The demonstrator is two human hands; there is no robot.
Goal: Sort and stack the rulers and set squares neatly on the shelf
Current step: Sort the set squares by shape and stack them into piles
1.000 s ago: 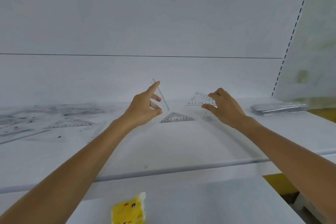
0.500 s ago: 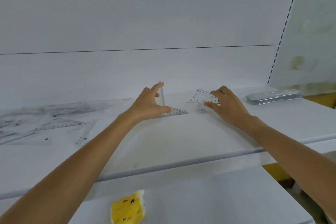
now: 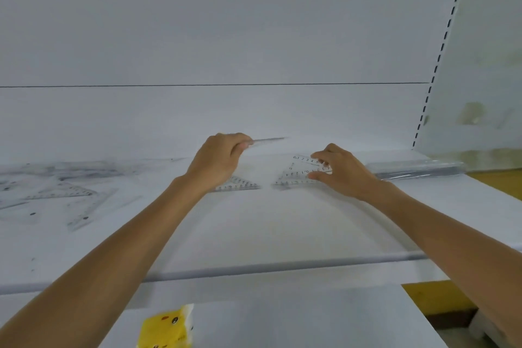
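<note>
My left hand (image 3: 219, 161) is shut on a clear ruler (image 3: 269, 140) that sticks out to the right, seen edge-on above the white shelf (image 3: 254, 234). Under that hand a small clear set square (image 3: 240, 184) lies flat on the shelf. My right hand (image 3: 343, 171) pinches a clear set square (image 3: 303, 168) with printed numbers, tilted over another clear piece on the shelf. A loose heap of clear rulers and set squares (image 3: 65, 189) lies at the far left. A neat stack of clear rulers (image 3: 418, 171) sits at the right, by the shelf's side panel.
The shelf's front rail (image 3: 282, 265) runs across below my forearms. A lower shelf holds a yellow cartoon packet (image 3: 166, 328). The white back wall (image 3: 254, 110) and a slotted upright (image 3: 432, 76) close the space behind and to the right.
My left hand has lifted off the shelf and turned its ruler from upright to pointing right. My right hand has stayed over the same set square.
</note>
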